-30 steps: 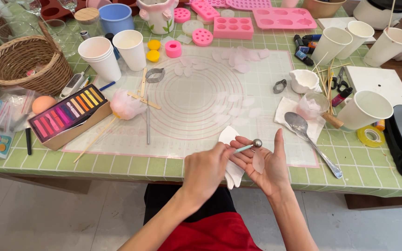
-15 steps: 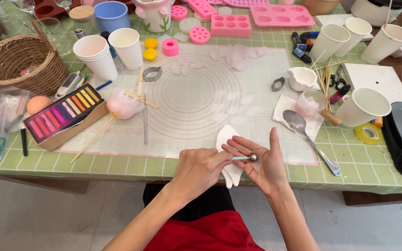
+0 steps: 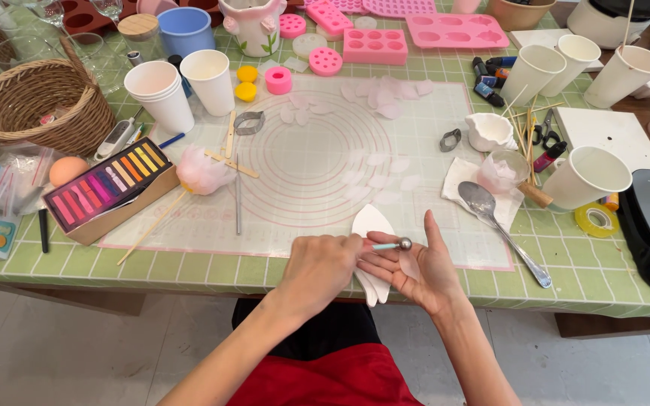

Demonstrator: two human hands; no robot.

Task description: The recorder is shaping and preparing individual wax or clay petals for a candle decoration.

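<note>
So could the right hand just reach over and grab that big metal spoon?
Probably yes: the spoon lies uncovered on a napkin just beyond the right hand, nothing between them. That palm looks empty; the left hand holds the ball-tipped tool.

Single head-worn view, steeply downward and close over the green tiled table's (image 3: pixel 189 265) near edge.

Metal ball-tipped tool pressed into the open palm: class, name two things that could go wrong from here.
1. The left hand rolls the metal ball-tipped tool on a thin pale petal cupped in the right hand; hard pressure might tear it.
2. The white petal-shaped sheet overhangs the green tiled table edge under both hands and could slip off.
</note>
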